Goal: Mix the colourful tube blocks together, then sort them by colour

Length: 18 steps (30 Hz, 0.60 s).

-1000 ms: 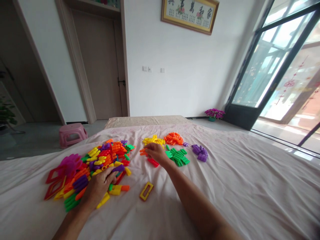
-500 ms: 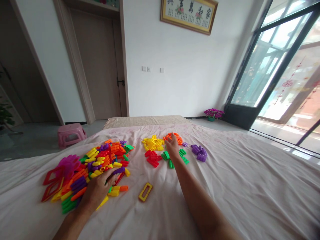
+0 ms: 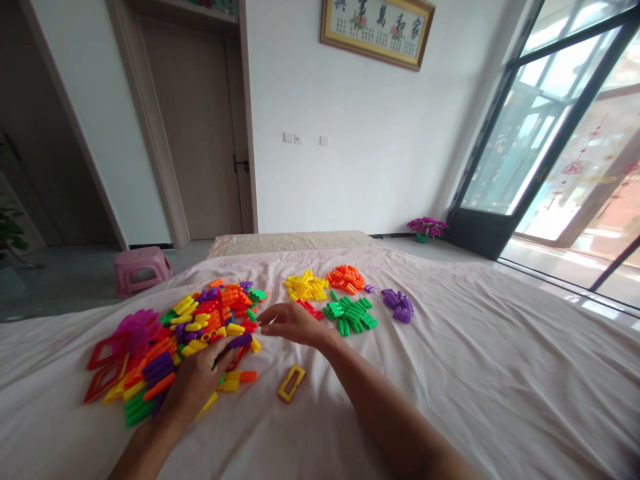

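My left hand (image 3: 203, 369) rests at the right front edge of a mixed heap of plastic building pieces (image 3: 190, 307), its fingers closed on a purple building piece (image 3: 241, 341). My right hand (image 3: 290, 323) hovers at the heap's right side, thumb and fingers apart, with nothing visible between them. Beyond it lie sorted piles: yellow pieces (image 3: 306, 285), orange pieces (image 3: 346, 279), green pieces (image 3: 351, 314) and purple pieces (image 3: 399, 305). The red pieces (image 3: 316, 312) are partly hidden behind my right hand.
A yellow rectangular frame piece (image 3: 291, 384) lies alone on the wrinkled pale cloth (image 3: 500, 360). Magenta flower-shaped pieces (image 3: 137, 330) and red frame pieces (image 3: 103, 352) sit at the heap's left. A pink stool (image 3: 143, 270) stands on the floor beyond the cloth.
My right hand has moved from the orange pile back leftward and nearer, to the heap's edge, uncovering the orange and green piles. My left hand has stayed with the purple piece.
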Tool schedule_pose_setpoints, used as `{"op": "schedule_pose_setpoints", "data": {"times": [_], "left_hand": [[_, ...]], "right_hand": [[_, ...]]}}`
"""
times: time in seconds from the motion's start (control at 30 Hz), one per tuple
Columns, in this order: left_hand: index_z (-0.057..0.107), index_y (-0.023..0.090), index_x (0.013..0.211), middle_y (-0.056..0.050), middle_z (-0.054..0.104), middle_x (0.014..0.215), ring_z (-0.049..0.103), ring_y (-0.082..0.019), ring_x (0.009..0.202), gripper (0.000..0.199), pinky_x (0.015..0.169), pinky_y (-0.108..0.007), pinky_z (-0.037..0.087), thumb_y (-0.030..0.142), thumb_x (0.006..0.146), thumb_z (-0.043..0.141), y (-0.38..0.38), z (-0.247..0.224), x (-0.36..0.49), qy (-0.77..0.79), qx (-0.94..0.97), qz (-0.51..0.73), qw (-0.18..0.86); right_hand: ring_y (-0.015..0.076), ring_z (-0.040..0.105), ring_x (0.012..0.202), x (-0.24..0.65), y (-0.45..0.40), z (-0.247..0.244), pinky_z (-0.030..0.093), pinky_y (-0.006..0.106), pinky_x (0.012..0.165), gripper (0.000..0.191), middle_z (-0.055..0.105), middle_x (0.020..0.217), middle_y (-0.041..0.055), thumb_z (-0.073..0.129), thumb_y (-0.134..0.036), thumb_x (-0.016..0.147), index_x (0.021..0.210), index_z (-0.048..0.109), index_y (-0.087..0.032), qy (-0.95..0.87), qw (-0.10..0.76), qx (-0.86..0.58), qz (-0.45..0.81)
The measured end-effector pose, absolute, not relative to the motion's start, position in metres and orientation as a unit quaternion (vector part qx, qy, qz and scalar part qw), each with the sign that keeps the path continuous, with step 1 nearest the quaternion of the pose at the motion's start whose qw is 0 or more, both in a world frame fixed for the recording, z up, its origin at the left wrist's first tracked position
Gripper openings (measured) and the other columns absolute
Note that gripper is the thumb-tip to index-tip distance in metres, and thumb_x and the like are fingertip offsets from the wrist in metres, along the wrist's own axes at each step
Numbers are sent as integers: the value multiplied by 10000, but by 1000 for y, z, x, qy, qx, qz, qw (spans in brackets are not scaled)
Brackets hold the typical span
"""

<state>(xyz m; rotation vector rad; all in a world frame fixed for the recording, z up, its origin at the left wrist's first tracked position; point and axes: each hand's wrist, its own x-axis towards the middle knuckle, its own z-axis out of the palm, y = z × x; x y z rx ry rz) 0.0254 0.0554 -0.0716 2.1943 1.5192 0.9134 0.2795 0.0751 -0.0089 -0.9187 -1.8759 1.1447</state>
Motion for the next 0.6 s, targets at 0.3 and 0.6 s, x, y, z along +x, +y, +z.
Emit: {"op": "schedule_pose_setpoints", "data": {"times": [0.3,0.6], "left_hand": [[690,285,1152,3,774,1041,717,-198,991,404,810,-245,513,536,937,458,47,-62,31,522,769,299,216],[697,277,1097,-7,778,987,722,-208,960,359,764,-251,508,506,932,475,42,-56,35,518,773,298,212]], "right_hand": [[139,651,754,263,68,-17,467,212,643,355,732,898,27,776,-382,782,1091,753,-209,-762,334,-360,423],[115,636,738,262,62,-12,445,185,630,241,729,942,11,751,-330,820,1044,773,-245,-811,307,-378,325]]}}
